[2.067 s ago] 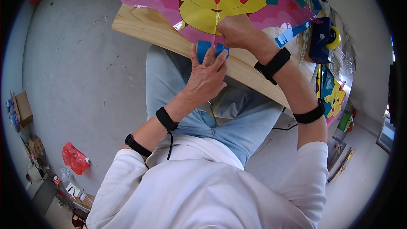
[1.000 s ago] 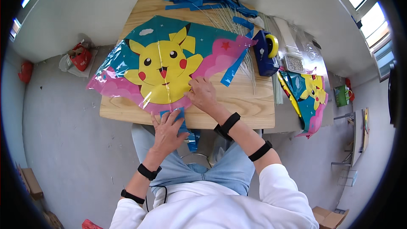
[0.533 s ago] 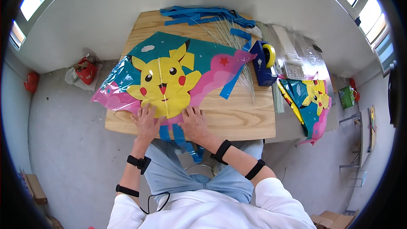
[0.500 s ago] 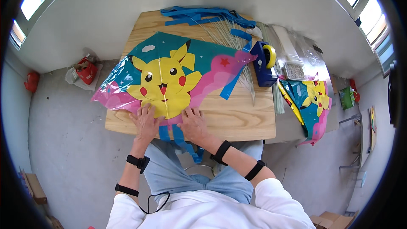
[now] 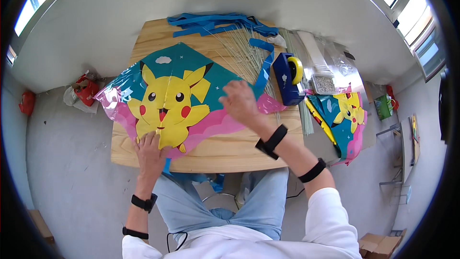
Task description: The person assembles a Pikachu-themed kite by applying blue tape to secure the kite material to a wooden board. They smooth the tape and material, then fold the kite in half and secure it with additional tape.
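Observation:
A kite sail (image 5: 165, 86) of thin shiny sheet, teal and pink with a yellow cartoon figure, lies spread on the wooden table (image 5: 244, 156). My left hand (image 5: 150, 149) rests with its fingers spread on the sail's lower edge. Above the sail's right part is my right hand (image 5: 240, 102), a little blurred, its fingers apart and nothing seen in them. Blue ribbon (image 5: 167, 165) hangs from the sail over the table's near edge. Right of my right hand stands a blue tape dispenser (image 5: 288, 79) with a yellow roll.
Thin pale rods (image 5: 244, 52) and a heap of blue ribbon (image 5: 215, 20) lie at the table's back. On the right-hand surface are a tray of small pieces (image 5: 324, 84) and a folded kite (image 5: 349, 117). A red bag (image 5: 86, 91) sits on the floor at left.
My right hand has left the sail's lower edge and moved up and to the right. My left hand stays on the sail. The whole view has shifted slightly.

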Demonstrator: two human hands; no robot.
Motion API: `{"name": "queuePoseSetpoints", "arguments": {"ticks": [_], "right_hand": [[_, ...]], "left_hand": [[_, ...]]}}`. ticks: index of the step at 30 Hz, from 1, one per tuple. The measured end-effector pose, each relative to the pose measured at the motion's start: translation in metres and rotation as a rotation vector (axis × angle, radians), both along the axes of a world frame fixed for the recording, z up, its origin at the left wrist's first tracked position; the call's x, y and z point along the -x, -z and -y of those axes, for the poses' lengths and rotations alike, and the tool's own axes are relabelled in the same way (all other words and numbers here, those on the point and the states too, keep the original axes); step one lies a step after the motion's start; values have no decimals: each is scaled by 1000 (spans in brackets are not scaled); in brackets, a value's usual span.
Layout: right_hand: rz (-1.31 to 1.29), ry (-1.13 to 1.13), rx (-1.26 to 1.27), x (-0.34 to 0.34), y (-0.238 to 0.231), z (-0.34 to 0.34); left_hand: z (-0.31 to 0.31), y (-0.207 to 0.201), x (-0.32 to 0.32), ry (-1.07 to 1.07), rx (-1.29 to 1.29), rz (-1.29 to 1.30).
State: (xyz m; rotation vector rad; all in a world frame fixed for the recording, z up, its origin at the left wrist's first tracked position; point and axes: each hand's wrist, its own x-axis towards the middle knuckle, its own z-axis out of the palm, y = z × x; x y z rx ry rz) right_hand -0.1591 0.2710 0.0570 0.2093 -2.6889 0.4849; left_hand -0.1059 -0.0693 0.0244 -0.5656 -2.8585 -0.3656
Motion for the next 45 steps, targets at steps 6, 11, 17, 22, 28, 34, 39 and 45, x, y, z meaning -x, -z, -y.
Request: {"name": "queuePoseSetpoints", "arguments": {"ticks": [6,11,17,22,28,34,39,45], "right_hand": [[27,440,-159,113,-41,-201],[286,631,-256,177,-50,-259],[310,577,-179,245,4,-258],[244,401,-164,299,27,-213],[335,332,-294,351,26,-160],[459,440,-502,379,23,-145],[523,442,-509,386,28,-151],[76,350,-474,378,51,-155]], "left_hand": [[-52,-15,-30,348,-258,123],[-62,16,-36,428,-337,222],[-66,31,-23,411,-353,293],[-68,33,-17,396,-363,321],[-68,25,-10,383,-342,342],[-67,29,-16,345,-412,400],[-69,25,-16,325,-443,402],[-69,23,-15,346,-416,385]]}}
